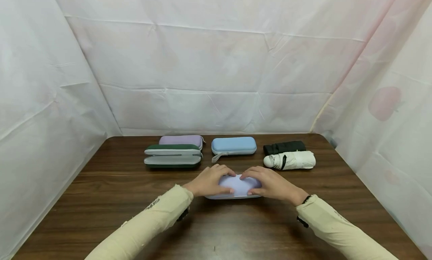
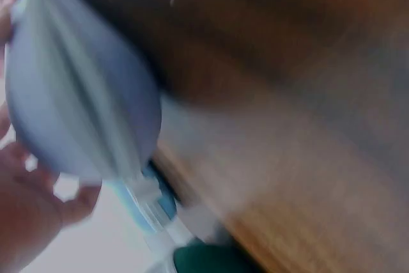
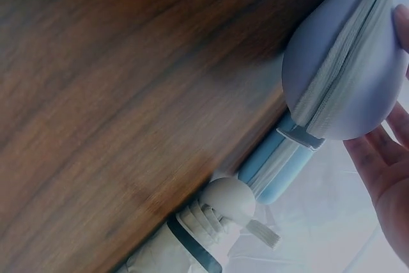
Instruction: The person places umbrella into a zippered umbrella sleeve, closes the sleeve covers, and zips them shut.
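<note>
A lavender zippered hard case (image 1: pixel 240 185) lies on the table before the person, between the two hands. The left hand (image 1: pixel 213 180) grips its left end, thumb on the near side and fingers over the far side. On the right end, the right hand (image 1: pixel 270 183) holds it the same way. In the left wrist view, a dark line runs between the grey zipper bands of the case (image 2: pixel 121 87). The right wrist view shows the bands close together along the case (image 3: pixel 319 75); whether they are zipped I cannot tell.
Behind the left hand, a dark green case (image 1: pixel 173 165) stands open with a grey lining, in front of a purple case (image 1: pixel 180 140). A light blue case (image 1: pixel 234 144) lies at the back middle. Folded black (image 1: pixel 287 147) and white (image 1: pixel 297 160) umbrellas lie at back right.
</note>
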The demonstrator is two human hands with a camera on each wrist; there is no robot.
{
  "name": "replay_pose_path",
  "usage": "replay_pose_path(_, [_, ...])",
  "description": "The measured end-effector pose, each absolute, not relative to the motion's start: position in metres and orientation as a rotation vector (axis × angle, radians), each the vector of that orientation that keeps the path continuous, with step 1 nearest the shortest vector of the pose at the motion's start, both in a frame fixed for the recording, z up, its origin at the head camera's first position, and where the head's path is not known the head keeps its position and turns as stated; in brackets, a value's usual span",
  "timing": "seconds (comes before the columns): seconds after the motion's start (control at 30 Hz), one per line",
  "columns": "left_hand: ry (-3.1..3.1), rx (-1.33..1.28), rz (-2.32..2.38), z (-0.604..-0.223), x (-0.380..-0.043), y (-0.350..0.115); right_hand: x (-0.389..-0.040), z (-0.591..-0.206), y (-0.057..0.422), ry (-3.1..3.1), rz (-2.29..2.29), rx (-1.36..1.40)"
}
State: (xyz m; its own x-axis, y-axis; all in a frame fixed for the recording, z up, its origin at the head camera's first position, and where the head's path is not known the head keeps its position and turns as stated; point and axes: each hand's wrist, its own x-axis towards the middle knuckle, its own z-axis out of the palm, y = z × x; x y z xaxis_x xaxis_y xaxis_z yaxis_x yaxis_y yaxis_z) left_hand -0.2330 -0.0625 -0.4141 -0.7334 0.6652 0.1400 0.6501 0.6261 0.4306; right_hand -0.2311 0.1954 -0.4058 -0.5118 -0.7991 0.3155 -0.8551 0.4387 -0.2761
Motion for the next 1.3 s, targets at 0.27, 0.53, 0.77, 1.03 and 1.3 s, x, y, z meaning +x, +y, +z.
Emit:
replay_pose_path(0.27, [2.395,1.123,0.913,-0.399,-0.279,-0.057,-0.228,-0.402,0.194,-2.566,0.572,1.458])
replay_pose_path(0.53, [2.353,1.187,0.656,-0.407,-0.297,-0.040,-0.227,-0.402,0.189,-2.566,0.547,1.464])
replay_pose_path(0.77, [2.431,1.167,0.532,-0.411,-0.301,-0.032,-0.226,-0.400,0.191,-2.590,0.512,1.448])
replay_pose_path(1.03, [2.533,1.158,0.449,-0.407,-0.300,-0.032,-0.227,-0.398,0.189,-2.614,0.406,1.434])
replay_pose_path(1.3, [2.702,1.332,0.146,-0.407,-0.294,-0.033,-0.224,-0.399,0.183,-2.556,0.221,1.419])
